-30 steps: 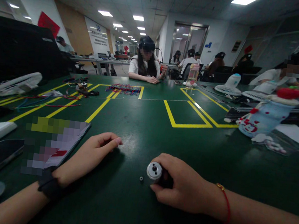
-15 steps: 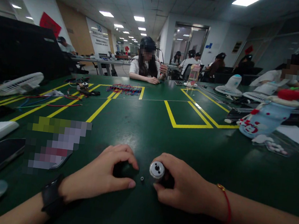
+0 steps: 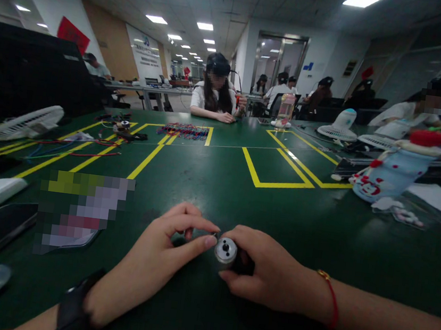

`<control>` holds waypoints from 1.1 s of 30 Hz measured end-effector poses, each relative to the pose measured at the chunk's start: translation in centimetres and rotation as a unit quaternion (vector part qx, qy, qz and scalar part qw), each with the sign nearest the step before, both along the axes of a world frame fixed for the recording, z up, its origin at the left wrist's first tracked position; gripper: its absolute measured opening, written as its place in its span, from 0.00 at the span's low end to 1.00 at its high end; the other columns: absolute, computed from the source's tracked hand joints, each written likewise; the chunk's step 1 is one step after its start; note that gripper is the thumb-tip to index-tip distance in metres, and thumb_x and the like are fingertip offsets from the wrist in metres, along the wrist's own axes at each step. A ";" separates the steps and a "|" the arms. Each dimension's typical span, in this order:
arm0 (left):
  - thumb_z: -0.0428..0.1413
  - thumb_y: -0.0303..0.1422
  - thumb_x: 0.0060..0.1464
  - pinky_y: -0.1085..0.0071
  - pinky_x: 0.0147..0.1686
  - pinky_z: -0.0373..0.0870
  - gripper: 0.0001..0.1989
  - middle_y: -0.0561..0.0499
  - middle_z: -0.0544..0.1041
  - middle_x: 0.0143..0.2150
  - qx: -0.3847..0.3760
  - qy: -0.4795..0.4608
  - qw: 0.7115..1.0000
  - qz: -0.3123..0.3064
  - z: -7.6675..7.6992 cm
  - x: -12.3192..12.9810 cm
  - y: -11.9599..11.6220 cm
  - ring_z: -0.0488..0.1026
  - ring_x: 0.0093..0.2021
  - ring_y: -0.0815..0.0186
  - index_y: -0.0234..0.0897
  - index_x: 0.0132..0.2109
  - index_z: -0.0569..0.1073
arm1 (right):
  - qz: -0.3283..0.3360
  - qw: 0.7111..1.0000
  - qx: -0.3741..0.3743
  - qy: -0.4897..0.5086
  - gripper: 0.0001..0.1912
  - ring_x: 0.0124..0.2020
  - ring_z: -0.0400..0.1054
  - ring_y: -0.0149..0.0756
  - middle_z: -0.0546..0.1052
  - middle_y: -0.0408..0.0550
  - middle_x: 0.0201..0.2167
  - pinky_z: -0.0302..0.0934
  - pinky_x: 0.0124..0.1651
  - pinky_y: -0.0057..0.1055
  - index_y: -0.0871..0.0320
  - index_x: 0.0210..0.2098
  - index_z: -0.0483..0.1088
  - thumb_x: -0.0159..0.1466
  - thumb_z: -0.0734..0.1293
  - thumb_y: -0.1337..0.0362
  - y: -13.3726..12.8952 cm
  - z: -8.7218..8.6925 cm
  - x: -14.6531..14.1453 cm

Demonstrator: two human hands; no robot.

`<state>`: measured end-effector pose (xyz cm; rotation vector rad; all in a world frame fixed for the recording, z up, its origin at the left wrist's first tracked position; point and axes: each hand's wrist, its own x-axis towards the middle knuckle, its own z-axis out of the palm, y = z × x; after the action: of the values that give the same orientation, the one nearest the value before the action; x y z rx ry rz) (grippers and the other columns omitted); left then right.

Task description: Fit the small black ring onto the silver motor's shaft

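At the near centre of the dark green work table (image 3: pixel 218 186), the right hand (image 3: pixel 271 278) grasps a small silver-faced cylindrical motor (image 3: pixel 226 252), its round end facing left. The left hand (image 3: pixel 156 259), thumb and forefinger pinched together, touches that end; whether it holds anything cannot be told. A blurred phone (image 3: pixel 78 212) lies near left.

Motor (image 3: pixel 226 252) on table (image 3: pixel 218 186), phone (image 3: pixel 74 211) far left.

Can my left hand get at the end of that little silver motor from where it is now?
Probably yes: the left hand is pinched right beside the motor, whose silver end faces it uncovered; the right hand holds only its back.
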<state>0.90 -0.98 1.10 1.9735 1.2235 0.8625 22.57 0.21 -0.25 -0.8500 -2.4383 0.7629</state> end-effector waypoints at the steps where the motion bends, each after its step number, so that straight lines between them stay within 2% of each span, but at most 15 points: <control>1: 0.56 0.35 0.59 0.69 0.38 0.65 0.08 0.53 0.68 0.39 0.007 -0.007 1.000 0.004 0.2 0.1 -0.1 0.68 0.39 0.64 0.46 0.44 0.77 | 0.003 1.000 0.006 -0.002 0.12 0.30 0.59 0.31 0.69 0.43 0.33 0.54 0.31 0.28 0.58 0.40 0.66 0.56 0.68 0.66 0.0 0.0 0.0; 7: 0.56 0.33 0.59 0.69 0.38 0.66 0.10 0.52 0.68 0.37 0.036 0.008 0.999 -0.017 0.5 0.9 -0.6 0.68 0.39 0.64 0.49 0.46 0.78 | 0.009 0.999 0.035 -0.007 0.10 0.28 0.58 0.30 0.67 0.41 0.30 0.52 0.30 0.28 0.58 0.36 0.64 0.57 0.68 0.65 0.1 -0.2 -0.1; 14: 0.55 0.31 0.58 0.68 0.38 0.67 0.11 0.52 0.68 0.38 0.066 0.032 0.997 -0.025 0.8 1.3 -1.0 0.68 0.39 0.64 0.49 0.47 0.77 | 0.012 1.000 0.027 -0.007 0.10 0.29 0.59 0.31 0.68 0.42 0.31 0.52 0.30 0.28 0.58 0.37 0.64 0.57 0.68 0.65 0.2 -0.1 -0.1; 20: 0.54 0.32 0.59 0.67 0.40 0.67 0.11 0.51 0.69 0.39 0.064 0.046 0.997 -0.021 1.0 1.0 -1.3 0.68 0.40 0.62 0.48 0.46 0.77 | 0.005 1.000 0.019 -0.019 0.10 0.28 0.59 0.31 0.68 0.43 0.31 0.52 0.30 0.28 0.58 0.37 0.65 0.56 0.68 0.65 0.1 0.0 -0.1; 24: 0.53 0.33 0.59 0.68 0.40 0.66 0.10 0.51 0.69 0.38 0.049 0.032 0.998 -0.024 0.8 0.6 -1.4 0.69 0.40 0.63 0.47 0.45 0.77 | 0.011 1.000 0.008 -0.019 0.12 0.29 0.60 0.32 0.70 0.44 0.32 0.54 0.31 0.28 0.58 0.41 0.67 0.57 0.68 0.65 0.1 0.1 -0.1; 29: 0.52 0.34 0.59 0.68 0.38 0.66 0.10 0.51 0.72 0.37 0.010 0.007 1.000 0.022 0.1 -0.6 -0.4 0.70 0.38 0.62 0.44 0.42 0.77 | 0.005 1.000 0.000 -0.008 0.16 0.31 0.61 0.33 0.71 0.44 0.35 0.55 0.33 0.29 0.58 0.43 0.67 0.56 0.69 0.66 0.1 0.2 0.0; 31: 0.52 0.36 0.59 0.68 0.38 0.65 0.10 0.51 0.74 0.37 -0.010 0.006 0.998 0.058 -0.2 -1.2 0.4 0.71 0.39 0.61 0.43 0.41 0.77 | 0.006 1.000 -0.004 0.000 0.15 0.32 0.61 0.33 0.71 0.45 0.36 0.56 0.33 0.29 0.58 0.43 0.67 0.55 0.69 0.67 0.0 0.3 0.1; 33: 0.53 0.39 0.58 0.70 0.33 0.65 0.11 0.52 0.74 0.34 -0.051 -0.003 0.993 0.108 -0.5 -1.8 1.2 0.70 0.34 0.62 0.41 0.42 0.77 | 0.005 1.000 -0.009 0.003 0.15 0.32 0.62 0.33 0.71 0.45 0.35 0.56 0.34 0.29 0.58 0.42 0.67 0.55 0.68 0.68 0.0 0.3 0.2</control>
<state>-0.91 0.22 0.65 1.7795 1.4682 0.8917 22.79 0.18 0.04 -0.8421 -2.4353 0.7910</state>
